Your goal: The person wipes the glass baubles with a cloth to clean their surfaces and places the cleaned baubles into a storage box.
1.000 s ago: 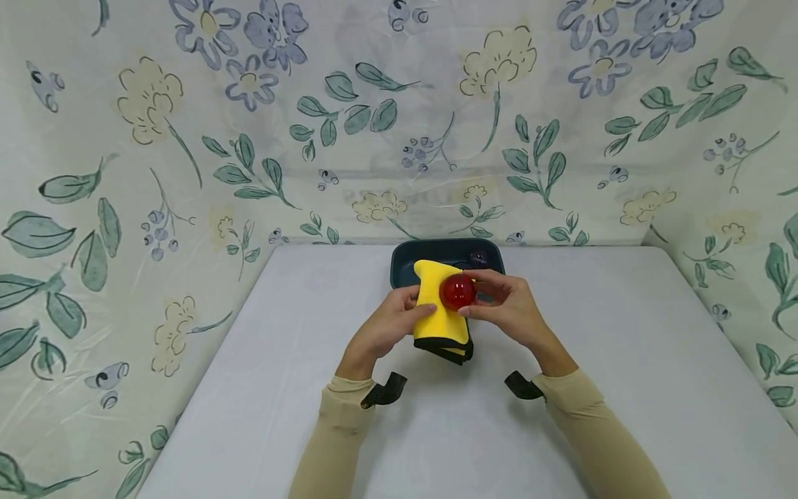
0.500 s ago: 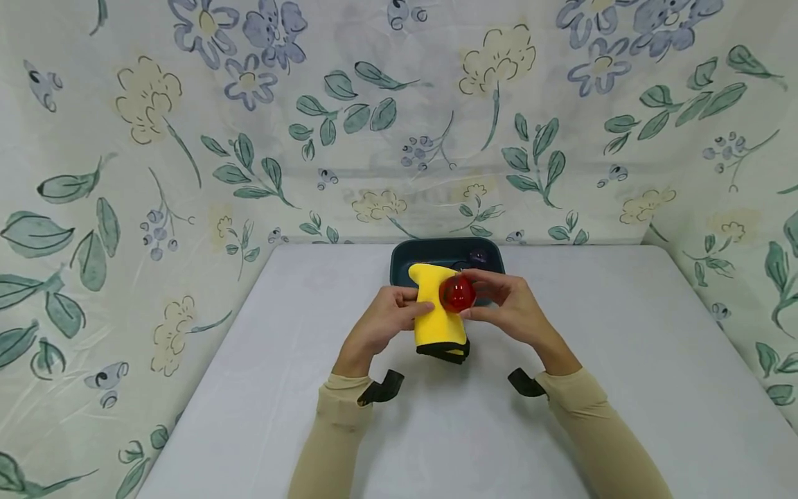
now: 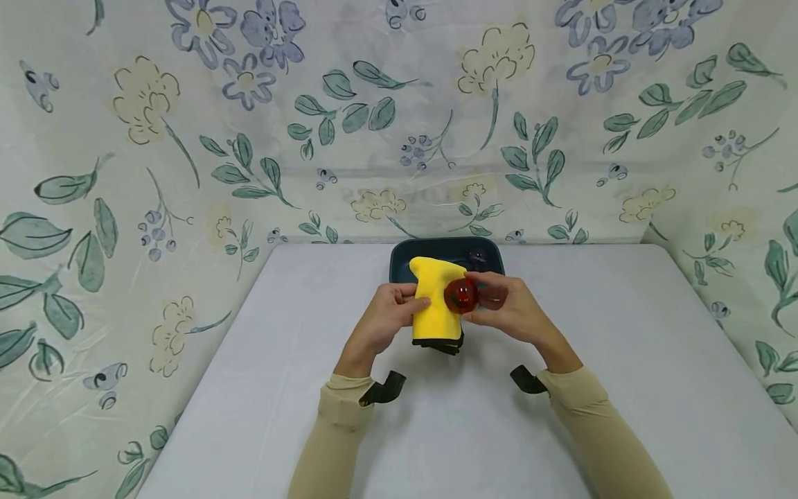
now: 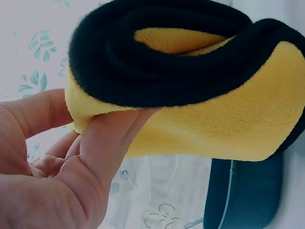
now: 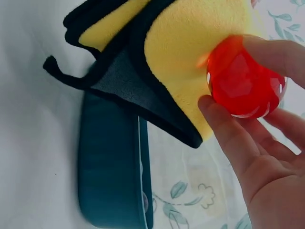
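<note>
My left hand [image 3: 391, 315] grips a folded yellow cloth [image 3: 436, 298] with black edging, thumb in front and fingers behind. In the left wrist view the folds of the cloth [image 4: 214, 124] show their dark binding [image 4: 119, 81]. My right hand [image 3: 508, 308] holds a clear red ball [image 3: 461, 296] between thumb and fingertips, right against the cloth's face. From the right wrist, the red ball [image 5: 245, 78] overlaps the yellow side, and a grey-blue underside [image 5: 126, 81] and a black loop [image 5: 62, 76] hang from the cloth.
Behind the hands, a dark teal tray [image 3: 402, 260] stands at the back of the white table [image 3: 312, 277]. A dark purple ball [image 3: 478, 256] lies in it. A flowered curtain [image 3: 374, 138] rises behind the table.
The cloth has risen slightly and its lower edge shows less of the folds. The red ball has shifted a little to the right across the cloth with my right hand.
</note>
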A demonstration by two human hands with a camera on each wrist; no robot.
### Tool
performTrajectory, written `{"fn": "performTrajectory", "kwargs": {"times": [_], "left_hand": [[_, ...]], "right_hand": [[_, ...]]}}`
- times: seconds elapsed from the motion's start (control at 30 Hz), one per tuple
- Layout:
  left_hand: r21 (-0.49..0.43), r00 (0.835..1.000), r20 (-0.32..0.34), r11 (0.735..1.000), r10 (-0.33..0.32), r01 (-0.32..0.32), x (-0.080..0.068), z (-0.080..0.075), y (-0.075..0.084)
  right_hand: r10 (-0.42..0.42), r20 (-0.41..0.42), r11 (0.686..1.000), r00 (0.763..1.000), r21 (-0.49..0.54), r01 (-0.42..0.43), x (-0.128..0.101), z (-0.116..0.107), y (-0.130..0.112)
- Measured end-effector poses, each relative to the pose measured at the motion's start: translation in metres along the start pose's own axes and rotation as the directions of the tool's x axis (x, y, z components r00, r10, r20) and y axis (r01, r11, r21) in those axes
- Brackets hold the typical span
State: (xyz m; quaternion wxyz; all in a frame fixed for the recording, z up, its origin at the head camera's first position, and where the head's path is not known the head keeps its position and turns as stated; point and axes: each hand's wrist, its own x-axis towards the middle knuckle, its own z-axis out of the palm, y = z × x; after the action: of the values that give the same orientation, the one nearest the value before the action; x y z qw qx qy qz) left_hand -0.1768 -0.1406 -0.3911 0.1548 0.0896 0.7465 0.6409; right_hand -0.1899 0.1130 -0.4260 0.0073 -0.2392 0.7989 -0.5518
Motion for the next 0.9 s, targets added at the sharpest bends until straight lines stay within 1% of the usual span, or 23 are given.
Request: {"fn": "performTrajectory", "kwargs": {"times": [0.17, 0.33, 0.43, 0.5, 0.67, 0.8, 0.9], "left_hand": [[-0.001, 1.000, -0.005, 1.000, -0.005, 0.005, 0.000, 0.001, 0.000], [0.050, 1.000, 0.017, 0.999, 0.017, -0.018, -0.002, 0.000, 0.001], [0.079, 0.999, 0.025, 0.997, 0.021, -0.023, -0.003, -0.002, 0.001], [0.085, 0.999, 0.029, 0.996, 0.017, -0.020, -0.003, -0.002, 0.001], [0.105, 0.998, 0.064, 0.994, 0.016, -0.023, -0.001, -0.001, -0.001], [0.114, 0.997, 0.081, 0.993, 0.001, -0.010, 0.000, 0.000, -0.001], [0.122, 0.997, 0.080, 0.992, -0.003, -0.007, -0.001, 0.001, 0.000]], "right_hand": [[-0.010, 0.036, 1.000, 0.999, 0.003, 0.010, -0.003, -0.002, -0.003], [-0.043, 0.096, 0.999, 0.994, 0.031, 0.040, -0.005, -0.001, -0.007], [-0.061, 0.109, 0.997, 0.992, 0.052, 0.055, -0.005, 0.001, -0.010], [-0.071, 0.105, 0.996, 0.992, 0.062, 0.065, -0.005, 0.002, -0.011], [-0.098, 0.074, 0.994, 0.992, 0.058, 0.094, -0.006, 0.004, -0.011], [-0.133, 0.029, 0.990, 0.991, 0.042, 0.132, -0.005, 0.005, -0.010], [-0.147, -0.006, 0.989, 0.989, 0.017, 0.147, -0.003, 0.005, -0.010]]}}
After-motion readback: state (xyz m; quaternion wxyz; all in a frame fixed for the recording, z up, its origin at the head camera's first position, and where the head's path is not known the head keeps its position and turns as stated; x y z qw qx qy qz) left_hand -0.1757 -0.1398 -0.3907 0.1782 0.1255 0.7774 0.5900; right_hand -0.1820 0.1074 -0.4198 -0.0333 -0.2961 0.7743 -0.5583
